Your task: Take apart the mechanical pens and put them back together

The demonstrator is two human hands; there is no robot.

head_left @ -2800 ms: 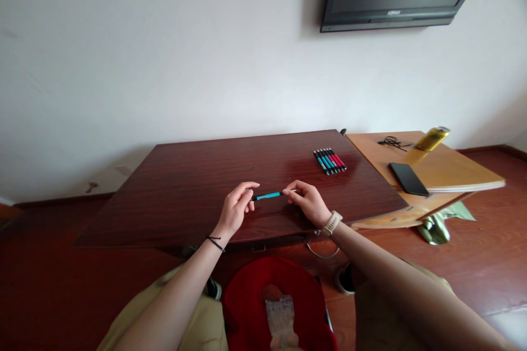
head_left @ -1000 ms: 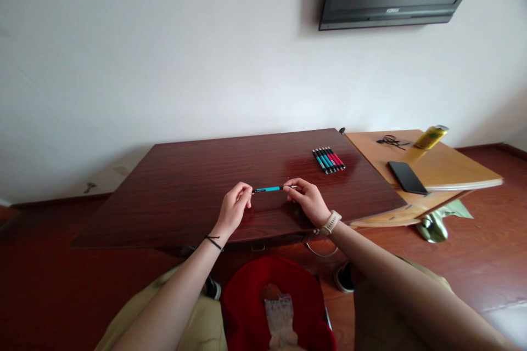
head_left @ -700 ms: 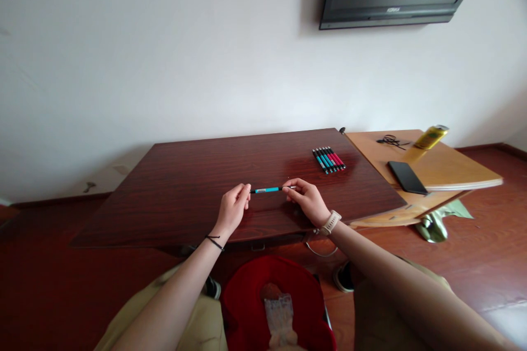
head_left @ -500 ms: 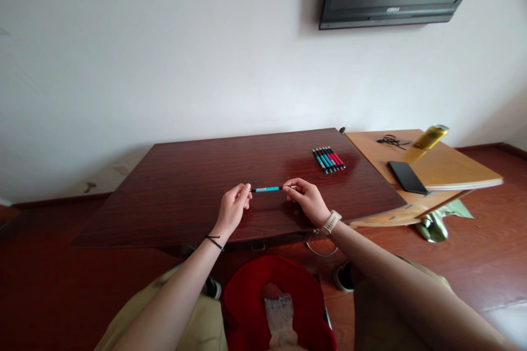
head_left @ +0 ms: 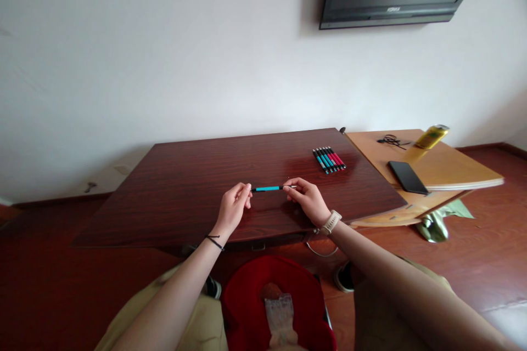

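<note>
Over the front part of the table [head_left: 197,170]: blue pen [head_left: 267,188], held across from left to right, almost level, with long axis between both grips. Pinched at its left end by fingertips of left hand [head_left: 233,207], at its right end by those of right hand [head_left: 308,199]; equally near to both. Beyond, to the right and closer to right hand: row of blue and red pens [head_left: 329,160]. On the light table [head_left: 465,170] beside: yellow can [head_left: 430,137], contents hidden from view.
</note>
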